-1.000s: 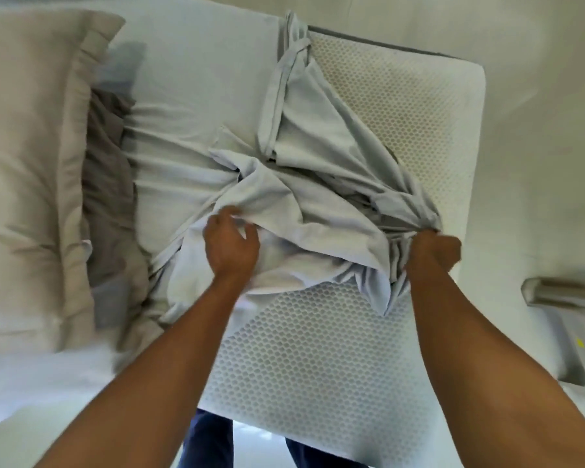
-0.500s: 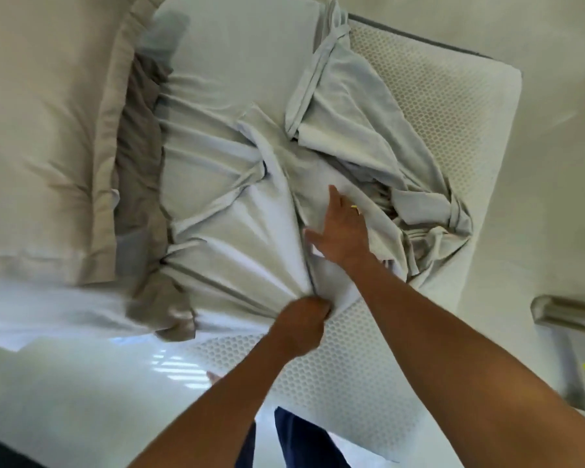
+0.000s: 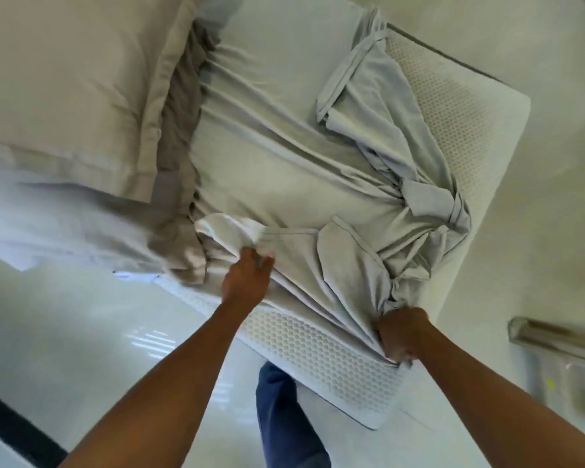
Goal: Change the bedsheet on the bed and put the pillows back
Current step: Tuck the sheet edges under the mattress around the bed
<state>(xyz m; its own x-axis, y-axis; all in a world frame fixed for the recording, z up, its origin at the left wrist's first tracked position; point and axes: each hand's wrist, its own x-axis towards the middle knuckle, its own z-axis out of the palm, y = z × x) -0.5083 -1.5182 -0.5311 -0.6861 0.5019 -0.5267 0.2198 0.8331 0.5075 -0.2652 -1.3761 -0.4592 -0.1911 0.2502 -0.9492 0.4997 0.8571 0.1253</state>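
- Since the sheet is soft, light and limp, it bunches where gripped, lying rumpled over the mattress, whose right part is bare.
- Right hand is fisted round a wad at the mattress's near edge; left hand seems to pinch a fold beside it, fingers blurred.
- Hems likely give the firmest hold; pillow sits at the mattress's left end; floor by its near edge leaves pulling room.

The right hand, flat on the bedsheet a moment ago, now clutches a bunch of it at the near edge of the mattress. The left hand has given up its earlier grip and moved onto a fold left of that bunch.
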